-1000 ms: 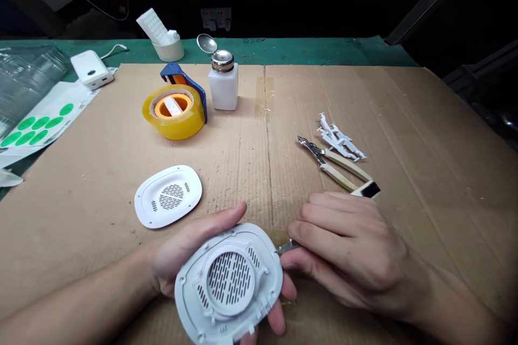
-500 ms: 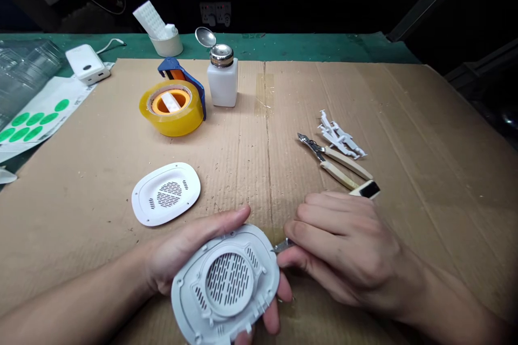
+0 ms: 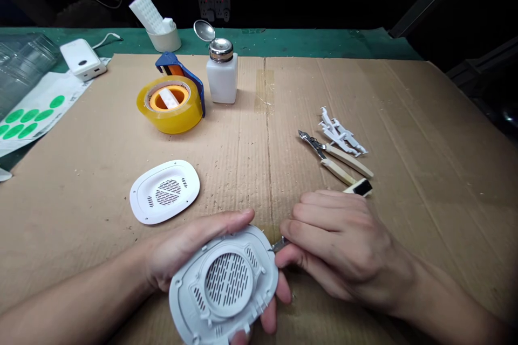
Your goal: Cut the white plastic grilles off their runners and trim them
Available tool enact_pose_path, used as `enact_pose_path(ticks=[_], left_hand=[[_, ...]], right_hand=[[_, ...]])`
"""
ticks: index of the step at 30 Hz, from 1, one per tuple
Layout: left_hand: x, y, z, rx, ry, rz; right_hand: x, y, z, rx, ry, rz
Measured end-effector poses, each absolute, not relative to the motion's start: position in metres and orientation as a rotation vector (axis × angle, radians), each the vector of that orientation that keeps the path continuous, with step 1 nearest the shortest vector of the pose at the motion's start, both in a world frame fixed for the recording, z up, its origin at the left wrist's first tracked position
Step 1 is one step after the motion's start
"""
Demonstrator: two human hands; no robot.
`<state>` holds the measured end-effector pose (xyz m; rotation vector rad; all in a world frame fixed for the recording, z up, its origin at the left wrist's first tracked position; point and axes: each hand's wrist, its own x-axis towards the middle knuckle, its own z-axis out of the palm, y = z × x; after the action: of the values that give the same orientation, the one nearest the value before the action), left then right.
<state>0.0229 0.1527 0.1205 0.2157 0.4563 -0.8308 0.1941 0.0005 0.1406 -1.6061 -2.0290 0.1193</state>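
My left hand cradles a white plastic cover with a slotted round grille, fingers curled under its edge. My right hand is closed round a small knife; its metal blade tip touches the cover's right rim, and the black butt of the handle sticks out past my fingers. A second white grille cover lies flat on the cardboard to the left.
Cutting pliers and a heap of white plastic offcuts lie right of centre. A yellow tape roll in a blue dispenser, a white pump bottle, a white cup, a white box and green sticker sheets stand farther back.
My left hand has drawn the cover slightly left and toward me. The blade stays at its right rim. The view has shifted a little, so the table things sit higher.
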Motion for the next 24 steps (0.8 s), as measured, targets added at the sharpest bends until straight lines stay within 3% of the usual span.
enact_pose_path(ticks=[24], left_hand=[[0.015,0.151,0.104,0.249,0.317,-0.779]], right_hand=[[0.195,0.004,0.136,-1.559,-2.021,0.216]])
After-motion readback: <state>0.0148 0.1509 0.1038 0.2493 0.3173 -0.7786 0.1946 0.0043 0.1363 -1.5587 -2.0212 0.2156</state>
